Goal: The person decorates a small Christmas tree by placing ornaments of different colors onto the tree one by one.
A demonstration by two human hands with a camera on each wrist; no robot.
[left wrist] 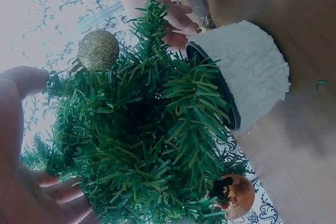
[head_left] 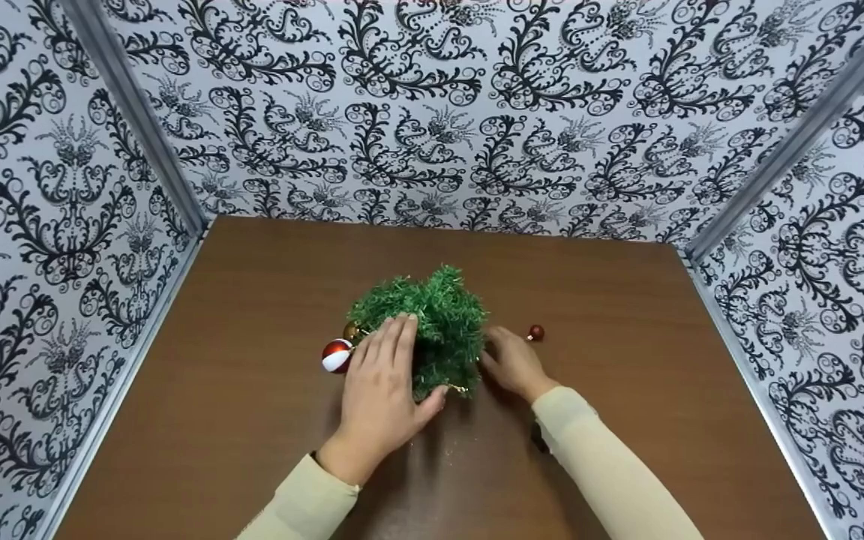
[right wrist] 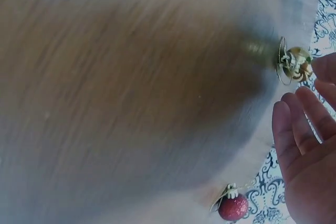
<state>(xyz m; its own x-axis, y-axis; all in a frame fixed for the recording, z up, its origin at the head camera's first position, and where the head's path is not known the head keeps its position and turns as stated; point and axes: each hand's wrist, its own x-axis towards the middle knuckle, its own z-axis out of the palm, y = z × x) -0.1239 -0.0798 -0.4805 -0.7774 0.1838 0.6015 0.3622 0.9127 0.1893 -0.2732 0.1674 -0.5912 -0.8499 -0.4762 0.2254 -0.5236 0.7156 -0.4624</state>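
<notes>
A small artificial Christmas tree (head_left: 443, 322) with green branches stands in front of me, its white fluffy pot (left wrist: 247, 72) showing in the left wrist view. My left hand (head_left: 383, 394) rests on its left side with straight fingers. On the branches hang a glittery gold ball (left wrist: 98, 50) and a shiny copper-toned ball (left wrist: 240, 196). A red-and-white ball (head_left: 337, 356) shows beside the left hand. To the right of the tree is my right hand (head_left: 514, 360), its fingers extended, close to a gold patterned bauble (right wrist: 297, 64) with a string loop. Whether they touch is unclear.
A small red glitter ball (head_left: 536, 331) lies on the brown table (head_left: 267, 300), just beyond the right hand. A dark object (head_left: 539, 439) is partly hidden by the right sleeve. Patterned walls (head_left: 432, 112) enclose the table at the back and both sides.
</notes>
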